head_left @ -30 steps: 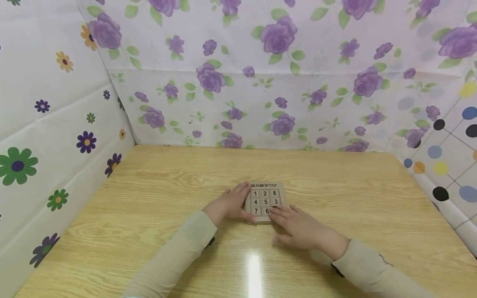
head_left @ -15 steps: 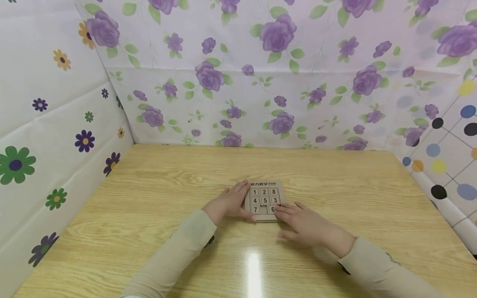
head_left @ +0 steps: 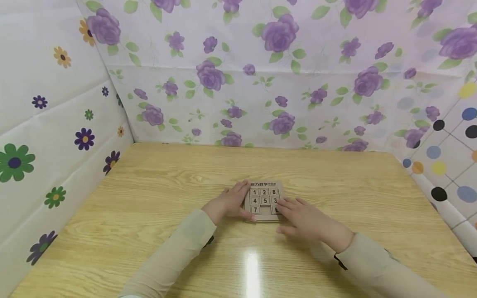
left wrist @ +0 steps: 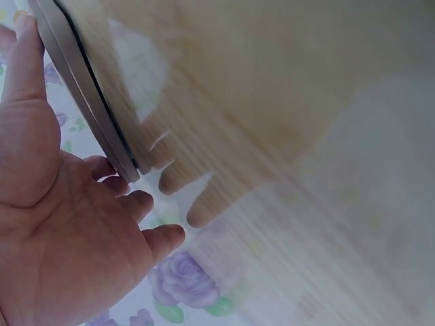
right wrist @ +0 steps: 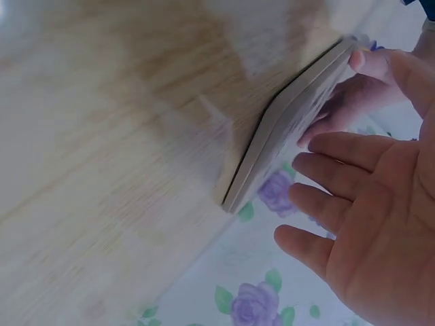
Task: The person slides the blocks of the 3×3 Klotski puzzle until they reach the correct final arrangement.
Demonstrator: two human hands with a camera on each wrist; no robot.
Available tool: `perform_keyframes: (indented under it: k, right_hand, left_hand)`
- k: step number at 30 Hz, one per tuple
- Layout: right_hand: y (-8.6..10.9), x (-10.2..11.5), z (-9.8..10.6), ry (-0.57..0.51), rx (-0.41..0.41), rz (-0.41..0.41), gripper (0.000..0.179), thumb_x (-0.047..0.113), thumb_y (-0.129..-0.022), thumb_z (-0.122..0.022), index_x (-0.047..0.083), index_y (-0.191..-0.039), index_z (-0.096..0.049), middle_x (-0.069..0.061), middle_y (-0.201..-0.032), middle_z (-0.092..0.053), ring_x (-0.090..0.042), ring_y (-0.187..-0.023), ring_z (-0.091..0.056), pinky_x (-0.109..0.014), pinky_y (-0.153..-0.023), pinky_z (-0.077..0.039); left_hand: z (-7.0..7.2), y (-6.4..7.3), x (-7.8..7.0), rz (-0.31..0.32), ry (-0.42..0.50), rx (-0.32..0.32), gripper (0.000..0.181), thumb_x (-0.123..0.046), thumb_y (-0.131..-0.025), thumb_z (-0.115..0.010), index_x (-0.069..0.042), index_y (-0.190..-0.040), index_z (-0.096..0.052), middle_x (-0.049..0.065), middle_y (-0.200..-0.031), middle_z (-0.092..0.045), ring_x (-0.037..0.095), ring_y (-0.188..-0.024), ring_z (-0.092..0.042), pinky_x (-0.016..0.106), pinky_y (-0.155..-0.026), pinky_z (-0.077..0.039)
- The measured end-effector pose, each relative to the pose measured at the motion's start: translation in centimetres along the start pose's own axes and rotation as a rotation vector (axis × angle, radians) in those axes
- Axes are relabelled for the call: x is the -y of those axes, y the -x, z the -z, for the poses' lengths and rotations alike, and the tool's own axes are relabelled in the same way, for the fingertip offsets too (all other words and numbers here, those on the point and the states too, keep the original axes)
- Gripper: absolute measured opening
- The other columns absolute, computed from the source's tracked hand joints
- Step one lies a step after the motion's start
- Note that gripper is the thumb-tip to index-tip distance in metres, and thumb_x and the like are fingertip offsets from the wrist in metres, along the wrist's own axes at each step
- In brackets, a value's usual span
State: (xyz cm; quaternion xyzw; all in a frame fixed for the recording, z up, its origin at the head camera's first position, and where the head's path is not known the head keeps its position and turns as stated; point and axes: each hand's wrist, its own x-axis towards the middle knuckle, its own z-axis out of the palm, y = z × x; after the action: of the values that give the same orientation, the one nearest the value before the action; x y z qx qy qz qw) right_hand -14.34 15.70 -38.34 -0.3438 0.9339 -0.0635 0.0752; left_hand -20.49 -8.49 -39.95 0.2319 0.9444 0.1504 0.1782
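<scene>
- Right at the centre, the beige number board lies flat on the table, around the middle of the head view, printed dark characters running along its far edge.
- Top row reads 1, 2, 8; middle row 4, 5, 3; and the near row has the 7 tile on the left, a bare gap in the middle and the 6 tile on the right, partly covered by a fingertip.
- In comes the left hand, gripping the board's left side: thumb on the near left corner, fingers reaching along the left edge. In the left wrist view its lower fingers stand apart.
- Over to the right hand: fingers out fairly straight, gaps between them in the right wrist view, clamped on nothing. The tips lie over the right side, by the 3 and 6; how firmly they press, you cannot tell. Its thumb sits away from the near edge.
- Pale sleeves cover both forearms, and a bright streak of glare shines on the table between them.
- Out at the back hangs a purple-flowered cloth, with daisies to the left and coloured dots to the right.
</scene>
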Motion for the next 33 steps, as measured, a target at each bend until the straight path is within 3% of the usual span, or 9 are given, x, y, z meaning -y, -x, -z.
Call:
perform_keyframes:
  k: [13,33]
  right_hand:
    - [-2.9,0.2,-0.7,0.013,0.057,0.008,0.071,0.045,-0.094,-0.053,-0.003,-0.143,-0.037,-0.018,-0.151,-0.034,-0.037,-0.141,-0.028,-0.056,-0.114,-0.022]
    - [-1.7,1.8,-0.4,0.027,0.1,0.03,0.071,0.048,-0.094,-0.05,-0.003,-0.142,-0.04,-0.017,-0.15,-0.036,-0.036,-0.141,-0.029,-0.054,-0.116,-0.019]
  left_hand:
    - [-0.5,-0.4,-0.1,-0.004,-0.021,0.021,0.115,-0.061,-0.073,-0.07,-0.01,-0.154,-0.006,0.006,-0.161,0.0,0.026,-0.148,-0.005,0.05,-0.119,-0.011]
    - [0.1,-0.5,0.3,0.007,-0.033,0.014,0.117,-0.062,-0.071,-0.07,-0.011,-0.154,-0.006,0.008,-0.161,0.001,0.026,-0.148,-0.005,0.052,-0.118,-0.011]
